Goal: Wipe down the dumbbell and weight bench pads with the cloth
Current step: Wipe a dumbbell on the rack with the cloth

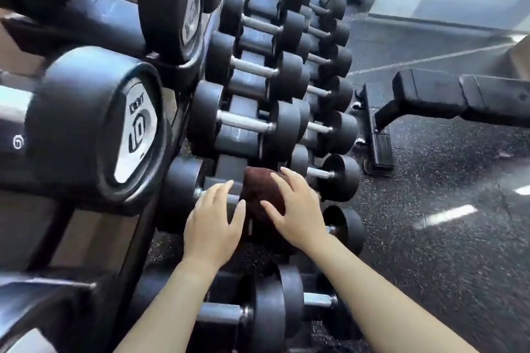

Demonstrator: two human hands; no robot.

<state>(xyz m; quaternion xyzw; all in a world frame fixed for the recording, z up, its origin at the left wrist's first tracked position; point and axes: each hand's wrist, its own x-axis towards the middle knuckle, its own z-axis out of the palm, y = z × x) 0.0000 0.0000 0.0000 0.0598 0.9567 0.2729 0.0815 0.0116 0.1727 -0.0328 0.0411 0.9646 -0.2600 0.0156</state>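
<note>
A dark brown cloth (259, 189) is draped over one end of a black dumbbell (179, 195) on the lower rack tier. My right hand (295, 206) lies flat on the cloth with its fingers spread, pressing it against the weight's head. Just left of the cloth, my left hand (213, 221) rests over the dumbbell's steel handle, fingers apart and only loosely curved. The black weight bench pad (464, 94) stands at the right, apart from both hands.
A tiered rack (229, 114) holds several black dumbbells, running away from me. A large dumbbell marked 10 (94, 129) juts out at the left, close to my head. More dumbbells (275, 309) sit below my forearms. The bench's foot (378, 149) rests on speckled rubber floor (447, 223).
</note>
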